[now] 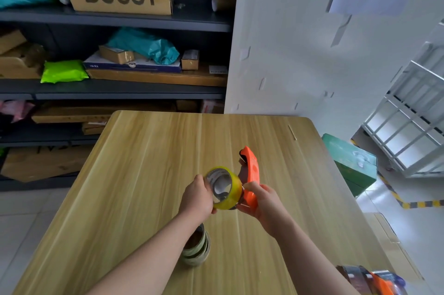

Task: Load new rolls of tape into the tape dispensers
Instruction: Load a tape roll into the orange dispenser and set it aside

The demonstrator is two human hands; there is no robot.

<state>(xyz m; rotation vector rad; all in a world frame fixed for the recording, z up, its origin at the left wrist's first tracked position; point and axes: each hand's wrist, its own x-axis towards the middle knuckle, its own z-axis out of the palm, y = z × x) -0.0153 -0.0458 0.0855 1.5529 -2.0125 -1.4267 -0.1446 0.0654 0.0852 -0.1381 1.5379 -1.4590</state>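
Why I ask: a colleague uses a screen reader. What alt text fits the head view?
Above a wooden table, a person's left hand holds a yellowish roll of tape against an orange tape dispenser gripped in the right hand. A stack of spare rolls stands on the table under the left forearm; shelves of parcels stand behind.

Both forearms are bare — so are the hands (left hand (197,196), right hand (263,201)).

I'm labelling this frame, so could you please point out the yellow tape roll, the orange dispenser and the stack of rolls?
yellow tape roll (235,193): head view, on its outer band.
orange dispenser (251,169): head view, on its orange body.
stack of rolls (198,254): head view, on its side.
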